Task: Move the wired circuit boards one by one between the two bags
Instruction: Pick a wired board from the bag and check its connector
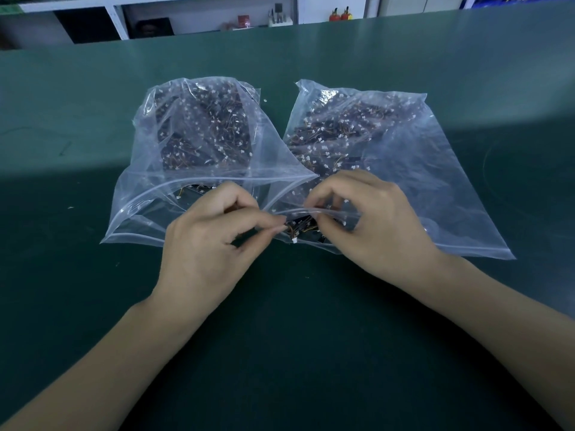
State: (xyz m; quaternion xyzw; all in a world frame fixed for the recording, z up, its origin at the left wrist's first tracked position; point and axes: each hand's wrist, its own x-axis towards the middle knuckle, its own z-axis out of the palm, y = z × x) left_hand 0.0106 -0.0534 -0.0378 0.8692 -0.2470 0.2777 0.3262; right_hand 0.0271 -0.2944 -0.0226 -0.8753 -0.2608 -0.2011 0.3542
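While two clear plastic zip bags (404, 169) lie side by side on the green surface (77, 119), both hands' fingers (270, 220) pinch one black wired circuit board (300, 227) at the right bag's mouth.

One head-worn camera looks forward and down over the green table (93, 119). It sits close above the near edge. The far edge meets white shelving (118, 17).

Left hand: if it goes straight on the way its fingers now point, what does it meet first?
The left hand points right, toward the right bag's mouth. It would likely meet the board there first, then the right hand. Depth is unclear; the fingertips may already touch the board.
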